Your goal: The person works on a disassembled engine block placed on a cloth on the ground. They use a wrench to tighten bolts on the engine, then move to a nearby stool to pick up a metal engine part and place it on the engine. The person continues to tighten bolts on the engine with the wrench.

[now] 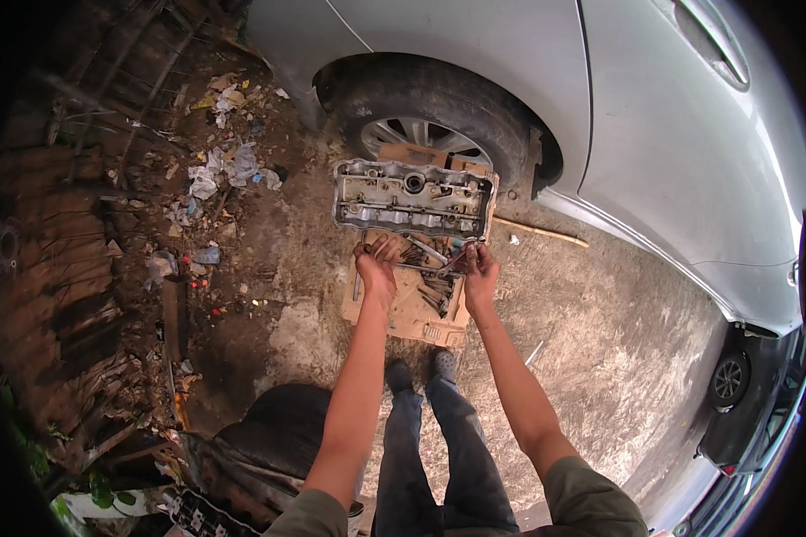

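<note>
- Concrete ground [613, 345], one expanse, stained, turning to brown soil at the left.
- Silver car [681, 134], one, parked beyond the cardboard sheet's far edge; wheel arch and doors in view.
- Dark car [724, 443], one, partly in view, well apart from the sheet's right edge.
- Litter [224, 170], scattered, crumpled bags and scraps, on the soil well apart from the sheet's left edge.
- Wheel [439, 94], one, black tyre on spoked alloy rim, just beyond the sheet's far edge.
- Cardboard sheet [398, 313], one, brown, printed mark near its near right corner.
- Metal casting [412, 199], one, long, grey, with open cavities; lies across the sheet's far part, left end reaching past the left edge.
- Wooden stick [542, 233], one, on the ground, running outward from beyond the sheet's right edge.
- Clogs [443, 362], one pair, grey, just off the near edge.
- Left hand [376, 257], at the casting's near side, above the sheet's left edge; fingers curled, contents cannot be told.
- Right hand [481, 261], above the right edge; fingertips pinching a slim metal tool [450, 263].
- Bolts [438, 295], loose heap, toward the sheet's right edge.
</note>
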`<state>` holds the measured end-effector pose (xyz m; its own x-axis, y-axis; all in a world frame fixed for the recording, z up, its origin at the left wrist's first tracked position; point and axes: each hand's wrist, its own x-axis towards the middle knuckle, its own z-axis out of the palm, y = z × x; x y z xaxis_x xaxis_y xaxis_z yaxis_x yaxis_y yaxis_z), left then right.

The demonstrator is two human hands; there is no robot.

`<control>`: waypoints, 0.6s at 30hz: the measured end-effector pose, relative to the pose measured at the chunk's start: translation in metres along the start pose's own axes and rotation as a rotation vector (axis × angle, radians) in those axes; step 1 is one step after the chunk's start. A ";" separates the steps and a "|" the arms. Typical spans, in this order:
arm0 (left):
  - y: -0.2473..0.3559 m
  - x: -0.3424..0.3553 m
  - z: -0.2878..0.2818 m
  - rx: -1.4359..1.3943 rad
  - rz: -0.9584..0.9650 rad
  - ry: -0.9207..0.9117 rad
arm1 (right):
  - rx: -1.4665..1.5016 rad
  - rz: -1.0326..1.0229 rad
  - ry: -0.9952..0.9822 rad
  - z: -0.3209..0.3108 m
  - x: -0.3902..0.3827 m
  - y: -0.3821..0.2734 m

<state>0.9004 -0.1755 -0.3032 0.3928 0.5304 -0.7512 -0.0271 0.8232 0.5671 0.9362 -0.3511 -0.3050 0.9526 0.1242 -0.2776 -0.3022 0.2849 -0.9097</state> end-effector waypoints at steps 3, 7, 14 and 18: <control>0.007 -0.038 -0.009 0.100 0.019 -0.169 | 0.057 0.092 -0.048 0.007 -0.015 -0.022; 0.021 -0.093 -0.021 0.139 0.025 -0.384 | 0.029 0.138 -0.183 0.020 -0.045 -0.059; 0.035 -0.207 -0.060 0.220 0.084 -0.692 | -0.310 0.011 -0.470 0.038 -0.139 -0.123; 0.024 -0.266 -0.110 0.252 -0.023 -0.630 | -0.558 -0.122 -0.592 0.037 -0.205 -0.148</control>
<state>0.6938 -0.2745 -0.1272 0.8536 0.2314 -0.4668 0.1724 0.7200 0.6722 0.7846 -0.3835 -0.1018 0.7553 0.6478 -0.0998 0.0122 -0.1661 -0.9860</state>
